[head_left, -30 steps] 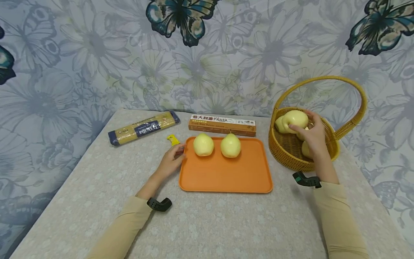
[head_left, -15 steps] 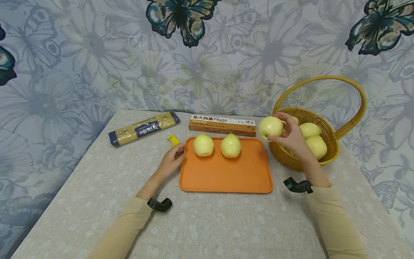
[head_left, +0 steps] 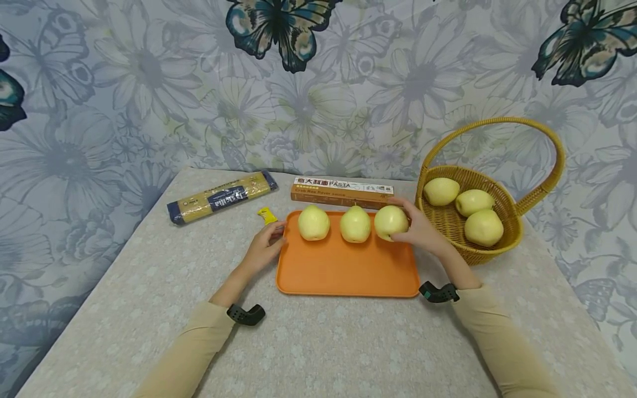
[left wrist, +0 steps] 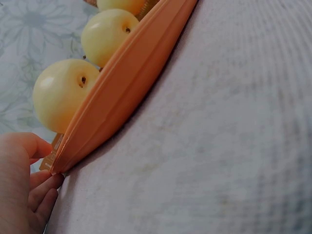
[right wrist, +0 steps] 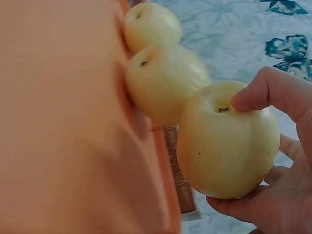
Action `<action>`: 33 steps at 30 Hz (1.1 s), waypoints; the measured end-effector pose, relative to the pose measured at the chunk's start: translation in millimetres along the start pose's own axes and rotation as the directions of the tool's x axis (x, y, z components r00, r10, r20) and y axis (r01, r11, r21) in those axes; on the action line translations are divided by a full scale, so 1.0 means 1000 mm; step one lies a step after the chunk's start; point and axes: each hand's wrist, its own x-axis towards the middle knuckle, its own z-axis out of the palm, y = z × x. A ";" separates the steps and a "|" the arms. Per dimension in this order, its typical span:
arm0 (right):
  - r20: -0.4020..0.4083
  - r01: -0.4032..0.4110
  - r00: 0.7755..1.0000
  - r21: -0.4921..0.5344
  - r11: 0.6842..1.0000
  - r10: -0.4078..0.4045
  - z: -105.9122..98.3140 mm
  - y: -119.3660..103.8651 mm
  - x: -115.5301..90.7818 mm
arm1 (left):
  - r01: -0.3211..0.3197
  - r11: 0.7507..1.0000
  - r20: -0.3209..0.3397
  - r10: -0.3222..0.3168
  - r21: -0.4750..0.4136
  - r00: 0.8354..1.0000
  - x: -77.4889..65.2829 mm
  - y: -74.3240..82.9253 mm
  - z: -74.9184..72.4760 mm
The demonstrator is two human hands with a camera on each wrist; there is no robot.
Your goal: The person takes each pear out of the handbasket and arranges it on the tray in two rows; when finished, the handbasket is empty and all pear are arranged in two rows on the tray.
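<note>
My right hand (head_left: 422,231) holds a round pale-yellow pear (head_left: 390,223) over the back right corner of the orange tray (head_left: 343,272). In the right wrist view the thumb lies beside the hollow in the pear's end and fingers curl round its far side. Two more pears, a left one (head_left: 313,223) and a middle one (head_left: 355,225), stand along the tray's back edge, in a row with the held one. At the tray's left back corner, my left hand (head_left: 262,247) pinches the rim between thumb and fingers, as the left wrist view shows.
Right of the tray stands a yellow wicker basket (head_left: 450,226) with a tall handle and three pears inside. Behind the tray lies a pasta box (head_left: 341,192). A spaghetti packet (head_left: 222,197) and a small yellow packet (head_left: 267,214) lie to the left. A patterned wall rises behind the table.
My right hand has lifted the pear out of the basket and carried it left to the tray's back right corner. The left hand has stayed at the tray's edge.
</note>
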 end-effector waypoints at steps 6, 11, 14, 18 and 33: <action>0.004 -0.054 0.998 -0.085 0.995 0.055 0.008 0.010 0.002 | 0.005 1.000 0.000 -0.005 -0.008 1.000 -0.001 0.002 0.000; -0.010 -0.044 0.999 -0.103 0.994 0.044 0.008 0.022 0.004 | 0.001 1.000 -0.002 -0.002 -0.004 1.000 -0.001 0.001 0.001; -0.008 -0.029 1.000 -0.107 0.994 0.029 0.006 0.027 0.005 | 0.000 1.000 -0.003 0.000 -0.007 1.000 0.000 0.000 0.001; -0.014 0.000 1.000 -0.087 0.996 -0.001 0.004 0.029 0.007 | -0.001 1.000 -0.003 0.001 -0.012 1.000 0.000 -0.001 0.000; 0.019 0.004 1.000 -0.132 0.991 -0.002 0.003 0.021 0.005 | -0.002 1.000 -0.011 0.002 -0.001 1.000 0.000 0.001 0.000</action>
